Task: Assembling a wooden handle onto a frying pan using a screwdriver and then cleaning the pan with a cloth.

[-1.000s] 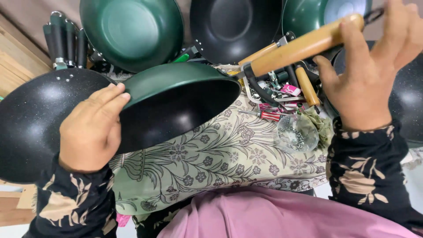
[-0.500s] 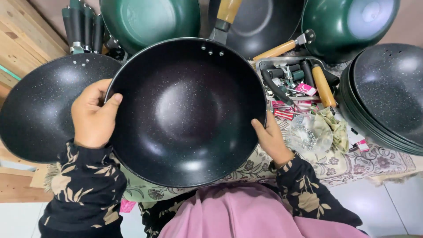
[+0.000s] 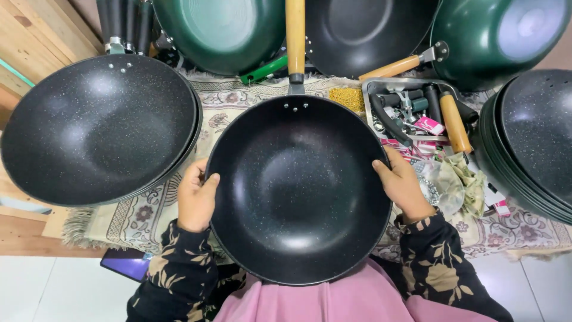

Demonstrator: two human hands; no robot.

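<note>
— How many pans can you count?

— One black speckled wok [image 3: 298, 191] sits in the middle, mouth up, held over the patterned cloth [image 3: 238, 98] and the person's lap, its wooden handle [image 3: 295, 36] pointing away. To its left is a stack of black woks [image 3: 98, 128]; I see two rims there, perhaps more. On the right is another black stack [image 3: 530, 143], several rims, cut off by the frame edge. Along the top are two green woks [image 3: 223, 30] [image 3: 497, 36] turned on edge, with one black wok [image 3: 363, 33] between them.

— And the hands?

— Two. The left hand [image 3: 195, 197] clasps the near wok's left rim, thumb over the edge and fingers curled beneath, out of sight. The right hand [image 3: 405, 185] grips the right rim the same way, thumb on top and fingers hidden under the pan.

— What else is there?

— A metal tray [image 3: 411, 113] just right of the handle holds loose parts: one wooden handle [image 3: 454, 122], a few dark handles and small red packets, too jumbled to count. A second wooden handle [image 3: 396, 67] lies at the tray's far edge. A crumpled clear bag [image 3: 444, 185] lies beside the right hand. A bunch of dark handles [image 3: 122, 24] stands at top left, cut off. A dark flat thing [image 3: 125, 264] peeks out under the cloth by the left sleeve; I cannot tell what it is.
</note>
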